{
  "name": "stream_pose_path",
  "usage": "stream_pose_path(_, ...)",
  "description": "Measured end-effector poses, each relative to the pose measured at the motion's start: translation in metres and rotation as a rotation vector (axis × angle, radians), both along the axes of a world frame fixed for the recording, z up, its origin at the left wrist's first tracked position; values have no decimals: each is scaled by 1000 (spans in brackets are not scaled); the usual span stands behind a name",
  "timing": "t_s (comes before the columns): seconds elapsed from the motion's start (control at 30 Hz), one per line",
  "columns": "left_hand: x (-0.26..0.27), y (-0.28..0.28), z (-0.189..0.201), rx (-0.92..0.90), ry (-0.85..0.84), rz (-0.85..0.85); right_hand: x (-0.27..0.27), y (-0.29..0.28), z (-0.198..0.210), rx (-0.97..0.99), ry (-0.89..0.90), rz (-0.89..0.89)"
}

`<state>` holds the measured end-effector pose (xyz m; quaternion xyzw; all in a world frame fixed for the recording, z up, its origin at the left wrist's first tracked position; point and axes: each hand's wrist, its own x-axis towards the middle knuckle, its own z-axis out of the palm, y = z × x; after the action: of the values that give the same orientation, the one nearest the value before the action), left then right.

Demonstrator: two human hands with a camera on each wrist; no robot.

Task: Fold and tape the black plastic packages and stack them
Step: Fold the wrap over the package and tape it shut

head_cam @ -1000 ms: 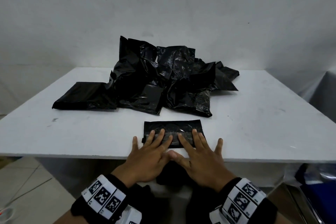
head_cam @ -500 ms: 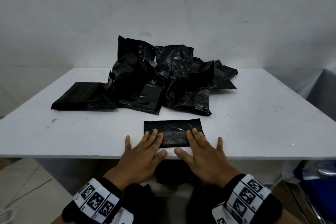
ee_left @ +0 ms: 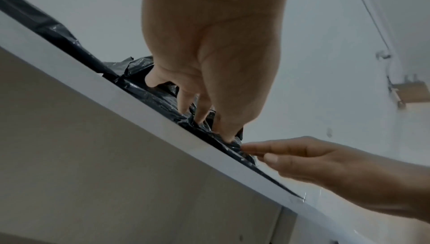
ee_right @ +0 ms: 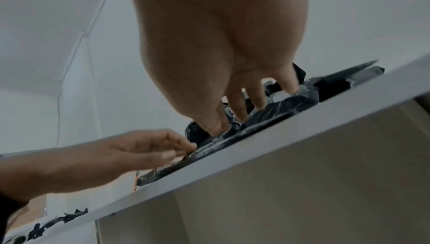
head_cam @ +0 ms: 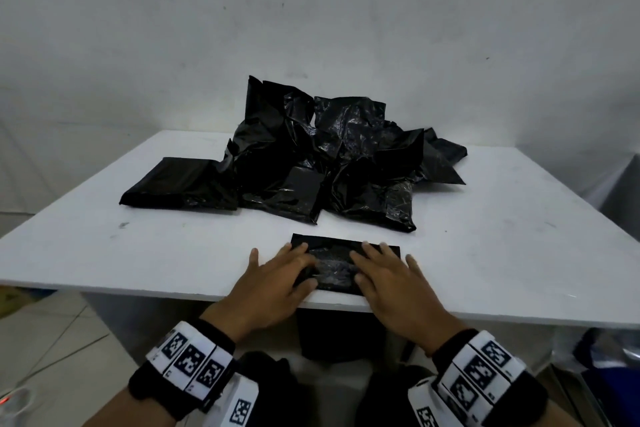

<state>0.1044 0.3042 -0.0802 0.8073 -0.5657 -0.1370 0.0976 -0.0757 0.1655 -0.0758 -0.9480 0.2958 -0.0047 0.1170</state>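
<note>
A small folded black plastic package [head_cam: 337, 269], with shiny clear tape across it, lies flat near the front edge of the white table [head_cam: 502, 236]. My left hand [head_cam: 277, 274] presses on its left part with straight fingers, the fingertips near its far edge. My right hand [head_cam: 388, 274] presses likewise on its right part. In the left wrist view, the left hand [ee_left: 204, 112] pushes down on the crinkled package [ee_left: 163, 101], and the right hand [ee_left: 302, 158] lies beside it. In the right wrist view, the right hand [ee_right: 235, 104] presses on the package [ee_right: 291, 104].
A loose pile of several black plastic packages [head_cam: 311, 163] fills the middle of the table, with one flat package [head_cam: 180, 184] at its left. A dark object [head_cam: 339, 333] stands under the table front. A plain wall is behind.
Both hands slid forward and apart over the folded package; their fingertips now reach its far edge, and the thumbs no longer meet at the centre.
</note>
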Motion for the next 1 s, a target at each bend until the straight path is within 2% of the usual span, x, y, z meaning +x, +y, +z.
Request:
stream_pose_path(0.07,-5,-1,-2,-41,-45,-24,4,-1,-10,63,61,21)
stream_pose_path(0.17,-18,-1,-8,10,-104,-88,6,3,-18,76,53,9)
stream_pose_path(0.23,-17,4,-12,0,-110,-57,7,6,-18,70,42,6)
stream_pose_path(0.4,15,37,-7,-80,-45,168,19,19,-10,40,58,101)
stream_pose_path(0.53,49,69,-4,-114,-96,327,65,50,-3,-23,149,266)
stream_pose_path(0.7,93,110,-5,-129,-127,499,135,87,1,61,140,365)
stream_pose_path(0.87,133,143,-8,-34,-78,676,185,119,-4,74,113,397)
stream_pose_path(1.0,156,161,-5,-19,-53,739,212,132,-5,115,46,340)
